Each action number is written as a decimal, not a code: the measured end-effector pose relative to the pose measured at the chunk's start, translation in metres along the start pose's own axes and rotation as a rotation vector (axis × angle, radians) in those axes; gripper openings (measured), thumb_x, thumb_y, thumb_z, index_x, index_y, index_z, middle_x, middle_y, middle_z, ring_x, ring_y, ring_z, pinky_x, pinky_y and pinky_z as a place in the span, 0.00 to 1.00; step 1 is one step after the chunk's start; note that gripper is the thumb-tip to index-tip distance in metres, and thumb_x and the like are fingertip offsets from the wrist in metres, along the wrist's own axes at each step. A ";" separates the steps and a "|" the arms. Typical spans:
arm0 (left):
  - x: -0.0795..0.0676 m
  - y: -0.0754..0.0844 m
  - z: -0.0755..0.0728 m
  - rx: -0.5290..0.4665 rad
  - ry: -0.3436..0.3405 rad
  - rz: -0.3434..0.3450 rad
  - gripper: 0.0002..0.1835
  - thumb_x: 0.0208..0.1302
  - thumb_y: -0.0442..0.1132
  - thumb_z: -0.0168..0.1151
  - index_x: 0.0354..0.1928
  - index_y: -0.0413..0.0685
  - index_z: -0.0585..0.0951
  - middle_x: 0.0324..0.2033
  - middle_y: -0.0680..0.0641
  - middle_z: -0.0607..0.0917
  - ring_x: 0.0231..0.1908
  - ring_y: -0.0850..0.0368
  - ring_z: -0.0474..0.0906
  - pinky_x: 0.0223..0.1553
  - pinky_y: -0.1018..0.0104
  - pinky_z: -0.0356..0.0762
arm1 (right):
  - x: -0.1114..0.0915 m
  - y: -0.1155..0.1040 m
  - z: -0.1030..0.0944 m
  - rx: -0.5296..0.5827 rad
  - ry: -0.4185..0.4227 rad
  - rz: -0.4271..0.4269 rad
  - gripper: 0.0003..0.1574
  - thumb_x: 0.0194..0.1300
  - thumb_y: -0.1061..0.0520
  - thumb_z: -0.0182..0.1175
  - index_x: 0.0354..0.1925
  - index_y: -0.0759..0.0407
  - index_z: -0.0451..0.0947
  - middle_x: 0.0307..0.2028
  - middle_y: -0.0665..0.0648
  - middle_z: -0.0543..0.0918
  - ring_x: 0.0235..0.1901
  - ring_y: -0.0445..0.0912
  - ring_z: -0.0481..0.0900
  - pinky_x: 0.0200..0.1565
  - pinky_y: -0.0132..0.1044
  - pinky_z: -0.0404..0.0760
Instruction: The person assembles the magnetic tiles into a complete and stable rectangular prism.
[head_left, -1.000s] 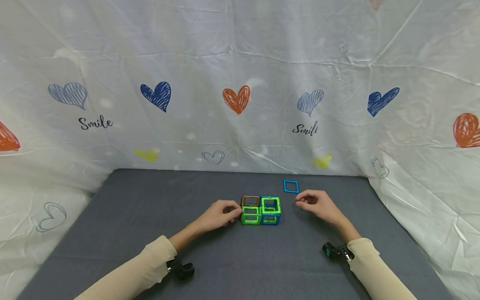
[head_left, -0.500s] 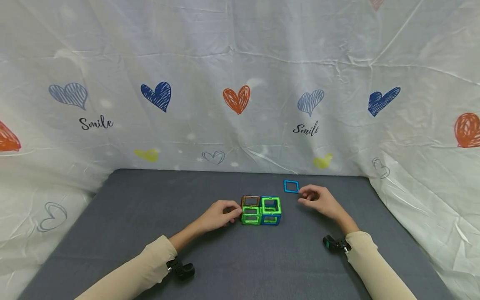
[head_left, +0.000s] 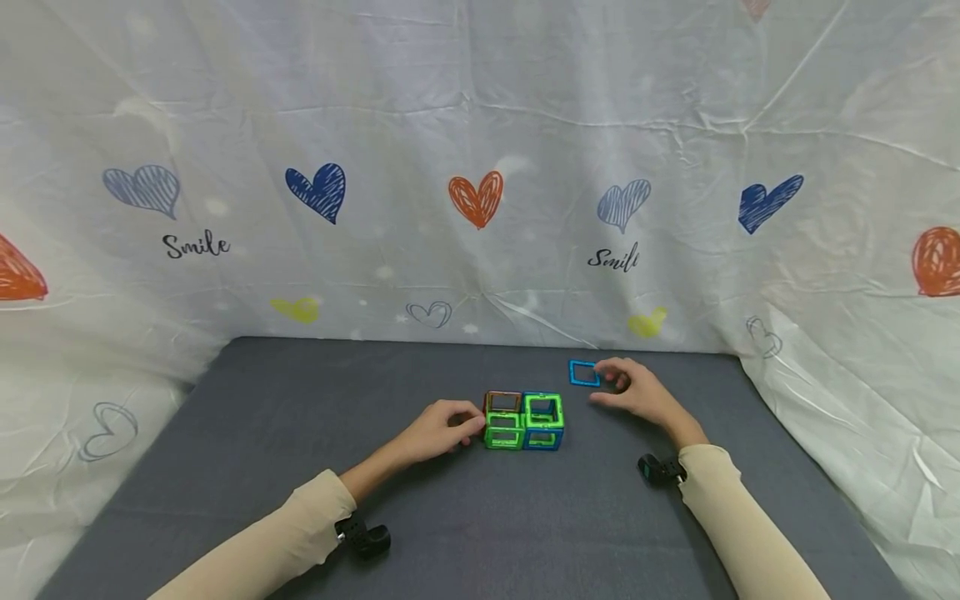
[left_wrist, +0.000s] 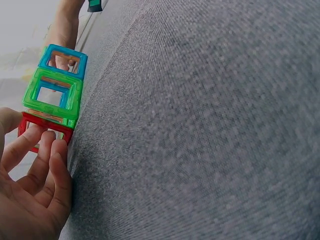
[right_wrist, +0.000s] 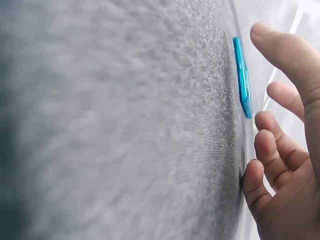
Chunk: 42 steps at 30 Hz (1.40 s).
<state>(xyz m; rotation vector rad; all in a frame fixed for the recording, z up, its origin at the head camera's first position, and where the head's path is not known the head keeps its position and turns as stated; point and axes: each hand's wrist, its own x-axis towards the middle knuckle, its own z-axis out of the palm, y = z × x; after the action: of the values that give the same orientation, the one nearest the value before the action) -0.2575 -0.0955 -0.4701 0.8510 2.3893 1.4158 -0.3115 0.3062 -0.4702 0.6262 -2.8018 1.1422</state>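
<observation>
In the head view my left hand is at the left side of a small block built of magnetic tiles, green, blue and orange-red. The left wrist view shows its fingertips against the red tile at the near end, fingers only slightly bent. My right hand is spread beside a single blue square tile lying flat at the far right. Index fingertip overlaps the tile's right edge in the head view, with the thumb apart below it. From the right wrist, the tile appears edge-on, in front of loosely bent fingers.
A dark grey cloth covers the table. Behind it hangs a white curtain printed with hearts and lettering. A black wrist camera hangs at the left cuff, another black camera at the right.
My right hand has moved a little farther back toward the blue tile, and its thumb and index finger have spread apart. The left hand and the tile block stay in place.
</observation>
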 end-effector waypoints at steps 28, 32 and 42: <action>-0.001 0.001 -0.001 0.013 0.000 0.016 0.13 0.77 0.42 0.60 0.51 0.42 0.86 0.37 0.48 0.86 0.31 0.53 0.82 0.27 0.63 0.79 | 0.026 0.001 0.000 -0.039 -0.053 0.052 0.32 0.56 0.50 0.79 0.54 0.63 0.82 0.41 0.59 0.77 0.34 0.50 0.70 0.39 0.45 0.71; -0.001 0.001 -0.001 0.007 -0.001 0.023 0.12 0.76 0.42 0.60 0.51 0.42 0.86 0.36 0.47 0.86 0.30 0.53 0.82 0.26 0.64 0.79 | 0.028 0.003 0.001 -0.028 -0.054 0.046 0.29 0.57 0.52 0.79 0.53 0.63 0.83 0.40 0.59 0.78 0.33 0.50 0.70 0.37 0.43 0.71; -0.001 0.000 -0.001 0.008 -0.006 0.019 0.11 0.76 0.41 0.60 0.50 0.42 0.86 0.37 0.47 0.85 0.30 0.54 0.82 0.26 0.64 0.78 | 0.026 0.012 0.001 0.038 -0.029 0.010 0.19 0.59 0.58 0.77 0.48 0.63 0.85 0.37 0.60 0.80 0.28 0.48 0.72 0.32 0.37 0.73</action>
<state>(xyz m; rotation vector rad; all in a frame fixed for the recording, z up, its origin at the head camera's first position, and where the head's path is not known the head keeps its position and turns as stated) -0.2568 -0.0968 -0.4694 0.8815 2.3901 1.4098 -0.3397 0.3042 -0.4738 0.6384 -2.8169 1.2000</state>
